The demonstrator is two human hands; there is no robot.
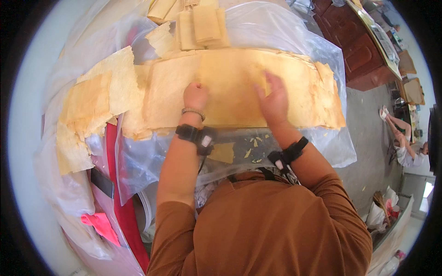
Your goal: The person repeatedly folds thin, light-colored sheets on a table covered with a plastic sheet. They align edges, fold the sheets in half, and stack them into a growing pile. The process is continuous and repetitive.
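A wide stack of thin yellow sheets (169,93), resembling dried tofu skin, lies across the table before me. On its middle rests a smoother, deeper yellow sheet (231,93), between my two hands. My left hand (196,96) is curled at this sheet's left edge; whether its fingers pinch the edge is hidden. Over the sheet's right side is my right hand (275,100), blurred, its thumb and fingers apart. Ragged sheets (88,100) overlap at the left. Folded yellow bundles (206,26) sit beyond the stack.
Clear plastic sheeting (269,24) covers the table under the stack. Yellow scraps (255,143) lie near my body. At left are a dark phone (102,183) and a pink cloth (101,226). A reddish-brown wooden cabinet (362,51) and a seated person (404,141) are on the right.
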